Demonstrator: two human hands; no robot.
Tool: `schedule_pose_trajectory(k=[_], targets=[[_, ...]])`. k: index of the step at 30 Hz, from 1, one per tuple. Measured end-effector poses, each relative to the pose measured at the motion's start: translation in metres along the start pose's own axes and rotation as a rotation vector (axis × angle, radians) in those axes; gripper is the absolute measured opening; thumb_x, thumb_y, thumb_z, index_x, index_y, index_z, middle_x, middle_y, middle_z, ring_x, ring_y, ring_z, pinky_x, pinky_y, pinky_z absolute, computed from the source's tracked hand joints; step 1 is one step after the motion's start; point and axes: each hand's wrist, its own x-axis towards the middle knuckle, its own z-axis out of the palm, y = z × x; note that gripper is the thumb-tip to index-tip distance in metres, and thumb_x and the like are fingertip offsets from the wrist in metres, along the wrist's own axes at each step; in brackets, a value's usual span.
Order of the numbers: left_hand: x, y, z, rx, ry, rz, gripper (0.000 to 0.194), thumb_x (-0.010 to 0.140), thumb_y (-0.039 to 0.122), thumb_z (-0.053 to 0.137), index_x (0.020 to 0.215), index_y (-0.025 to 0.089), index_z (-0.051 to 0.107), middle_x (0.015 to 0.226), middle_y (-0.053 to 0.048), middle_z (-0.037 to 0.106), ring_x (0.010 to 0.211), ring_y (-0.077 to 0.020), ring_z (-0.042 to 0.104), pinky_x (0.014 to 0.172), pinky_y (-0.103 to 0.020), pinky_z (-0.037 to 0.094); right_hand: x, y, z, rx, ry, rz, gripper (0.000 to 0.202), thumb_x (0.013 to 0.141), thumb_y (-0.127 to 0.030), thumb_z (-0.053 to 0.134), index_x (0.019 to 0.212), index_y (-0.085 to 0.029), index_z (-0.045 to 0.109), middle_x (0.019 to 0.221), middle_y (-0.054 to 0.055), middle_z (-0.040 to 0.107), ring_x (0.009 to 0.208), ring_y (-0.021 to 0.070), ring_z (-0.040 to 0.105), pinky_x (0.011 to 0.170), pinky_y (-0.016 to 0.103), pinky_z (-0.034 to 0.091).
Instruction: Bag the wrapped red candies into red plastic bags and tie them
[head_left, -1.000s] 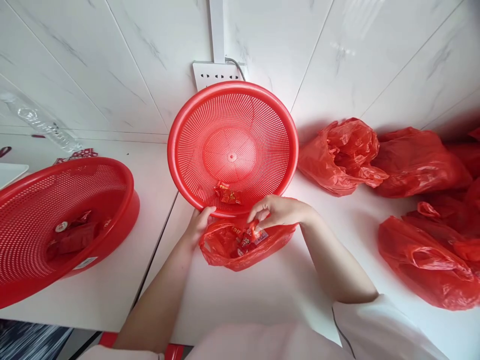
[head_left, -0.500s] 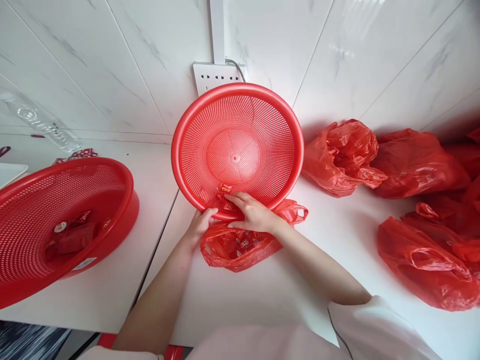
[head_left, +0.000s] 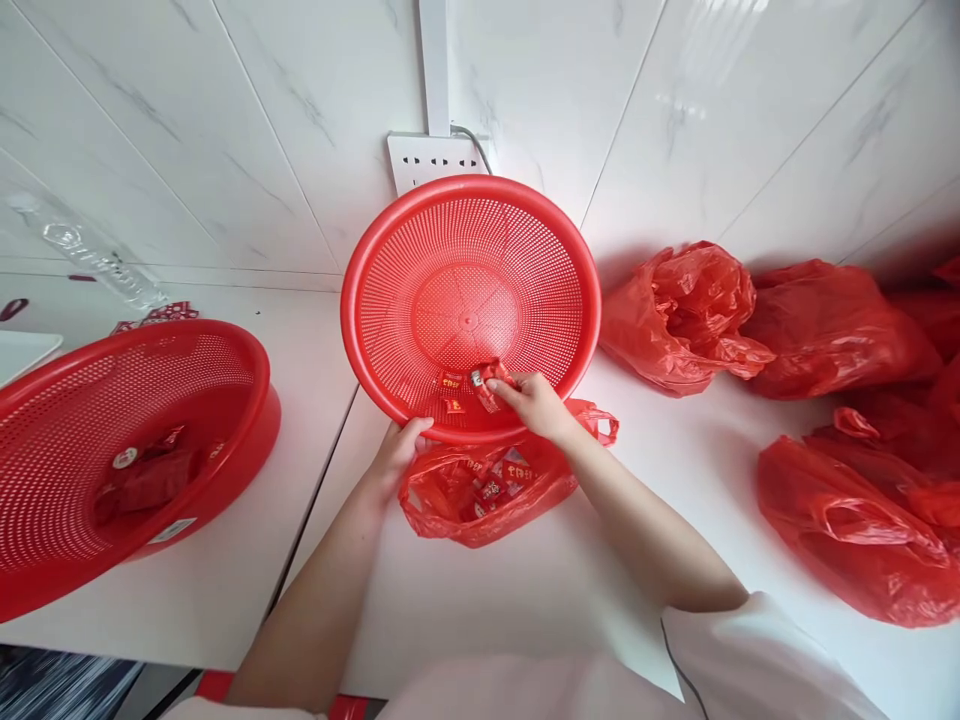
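Note:
A round red plastic colander [head_left: 469, 235] is tilted towards me, its near rim over an open red plastic bag [head_left: 442, 500]. My left hand [head_left: 401, 450] grips that rim at the left, thumb on top. Inside the colander, my right hand [head_left: 532, 400] is closed on several small red packets [head_left: 489, 384]. Two or so more red packets [head_left: 451, 394] lie loose in the colander just left of it. Printed red packets [head_left: 495, 482] also fill the bag beneath. Most of my right fingers are hidden behind the packets and thumb.
At the left stands another red colander [head_left: 232, 370] with red items inside. Several full red bags [head_left: 682, 310] sit at the right. A clear plastic bottle [head_left: 97, 260] and a power socket strip [head_left: 431, 158] are at the back wall.
My right hand has moved from the colander's near rim further inside, up and right, and now pinches packets. More packets show in the bag. My left hand stays on the rim.

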Motion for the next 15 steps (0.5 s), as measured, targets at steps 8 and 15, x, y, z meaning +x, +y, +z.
schedule_pose_trajectory(k=[8,15], targets=[[-0.004,0.002,0.002,0.028,0.028,-0.044,0.045,0.074,0.020,0.062,0.118,0.013,0.054,0.093,-0.012,0.073,0.078,-0.0285,0.072,0.066,-0.038,0.059,0.002,-0.006,-0.001,0.579,-0.023,0.193,0.036,0.072,-0.052,0.072,0.076,-0.016,0.070,0.071,0.003,0.070,0.066,0.0176,0.065,0.069,0.031,0.052],[-0.002,0.000,0.002,0.003,0.016,-0.013,0.049,0.072,0.019,0.064,0.119,0.012,0.054,0.095,-0.012,0.073,0.080,-0.0286,0.072,0.067,-0.038,0.058,0.000,-0.007,0.000,0.621,-0.023,0.278,0.043,0.075,-0.059,0.065,0.076,-0.016,0.070,0.068,0.004,0.070,0.063,0.0184,0.066,0.068,0.031,0.053]])
